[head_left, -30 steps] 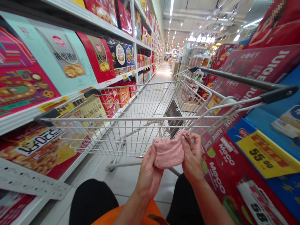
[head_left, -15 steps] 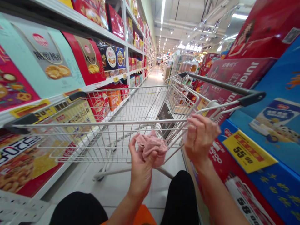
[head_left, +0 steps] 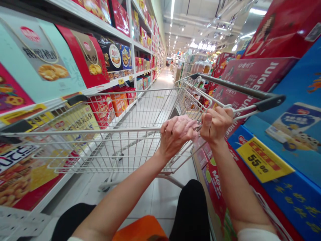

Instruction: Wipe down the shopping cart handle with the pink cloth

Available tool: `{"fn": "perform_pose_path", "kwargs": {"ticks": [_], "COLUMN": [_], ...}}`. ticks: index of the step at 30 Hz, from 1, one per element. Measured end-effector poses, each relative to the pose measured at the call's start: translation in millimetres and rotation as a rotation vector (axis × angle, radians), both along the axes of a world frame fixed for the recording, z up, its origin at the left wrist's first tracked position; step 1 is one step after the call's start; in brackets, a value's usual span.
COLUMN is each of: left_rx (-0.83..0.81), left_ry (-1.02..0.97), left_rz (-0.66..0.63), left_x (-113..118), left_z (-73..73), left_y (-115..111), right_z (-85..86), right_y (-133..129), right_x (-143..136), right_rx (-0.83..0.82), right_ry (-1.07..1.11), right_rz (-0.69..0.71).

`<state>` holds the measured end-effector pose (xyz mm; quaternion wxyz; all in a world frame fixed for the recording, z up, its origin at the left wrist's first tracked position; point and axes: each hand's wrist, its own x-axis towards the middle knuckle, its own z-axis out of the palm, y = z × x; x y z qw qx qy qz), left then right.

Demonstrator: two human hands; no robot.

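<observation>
A wire shopping cart (head_left: 105, 134) stands sideways across the aisle in front of me. My left hand (head_left: 175, 134) is closed on a crumpled pink cloth (head_left: 184, 123), which lies against the cart's upper rail near its right corner. Just to the right, my right hand (head_left: 217, 124) is closed in a fist around the cart's frame at that corner. The two hands are close together. The cart's dark handle (head_left: 233, 86) runs above and beyond my right hand. The palm sides of both hands are hidden.
Shelves of boxed snacks (head_left: 82, 57) line the left side. Stacked cartons (head_left: 288, 134) with a yellow price tag (head_left: 264, 160) press close on the right. My knees (head_left: 192, 211) are below the cart, with an orange object (head_left: 141, 229) between them. The tiled aisle (head_left: 162, 78) stretches ahead.
My left hand has moved up and right with the pink cloth, from in front of the basket onto the rail. My right hand has risen slightly and closed on the frame.
</observation>
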<state>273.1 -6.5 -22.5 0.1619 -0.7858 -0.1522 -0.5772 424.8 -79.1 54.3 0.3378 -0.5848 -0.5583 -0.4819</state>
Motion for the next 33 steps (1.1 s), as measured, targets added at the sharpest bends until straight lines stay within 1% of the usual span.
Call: {"fn": "perform_pose_path", "kwargs": {"ticks": [2, 6, 8, 10, 12, 15, 17, 19, 20, 22, 24, 26, 28, 29, 31, 33], "left_rx": [-0.011, 0.0, 0.041, 0.056, 0.035, 0.022, 0.025, 0.022, 0.018, 0.007, -0.049, -0.17, -0.289, -0.32, -0.289, -0.162], "left_ry": [0.006, -0.034, -0.062, -0.049, -0.045, -0.105, -0.103, -0.037, 0.005, 0.071, 0.108, 0.128, 0.138, 0.132, 0.124, 0.148], "left_rz": [-0.054, -0.151, -0.158, -0.14, -0.147, -0.163, -0.118, -0.067, -0.047, -0.035, -0.06, -0.115, -0.171, -0.187, -0.193, -0.142], "left_x": [-0.2, 0.5, -0.6, -3.9, -7.8, -9.0, -5.5, -0.6, 1.5, 3.7, 2.9, -1.3, -9.8, -16.0, -32.2, -50.6], "left_z": [-11.5, -26.2, -31.8, -34.2, -30.5, -13.2, 0.7, 10.0, 11.9, 9.8, 1.1, -12.5, -30.8, -41.8, -66.8, -91.9], "left_y": [6.7, 11.4, 8.2, 1.5, -7.4, -19.9, -23.9, -22.4, -20.0, -13.0, -5.6, 0.2, 3.1, 3.3, 1.5, -2.2], "right_z": [0.5, 0.6, -0.2, -1.2, -1.9, -2.3, -1.9, -1.1, -0.6, 0.1, 0.3, 0.0, -0.9, -1.4, -2.4, -3.5], "right_y": [0.2, -1.4, -2.1, -2.2, -1.3, 0.5, 0.3, -1.6, -3.1, -6.4, -9.0, -9.9, -9.2, -8.5, -6.9, -5.8], "right_x": [-0.1, 0.5, 1.6, 2.9, 4.2, 4.9, 4.2, 3.0, 2.5, 1.9, 2.5, 4.0, 5.9, 6.9, 8.3, 8.8], "right_rx": [0.008, -0.005, -0.032, -0.052, -0.054, -0.037, -0.014, 0.005, 0.001, -0.039, -0.095, -0.131, -0.143, -0.144, -0.139, -0.13], "right_ry": [0.004, -0.004, -0.013, -0.018, -0.015, 0.001, 0.002, -0.006, -0.01, -0.012, -0.006, 0.004, 0.015, 0.018, 0.02, 0.029], "right_rz": [0.0, -0.016, -0.011, -0.02, -0.044, -0.073, -0.069, -0.049, -0.039, -0.032, -0.032, -0.037, -0.053, -0.063, -0.071, -0.064]}}
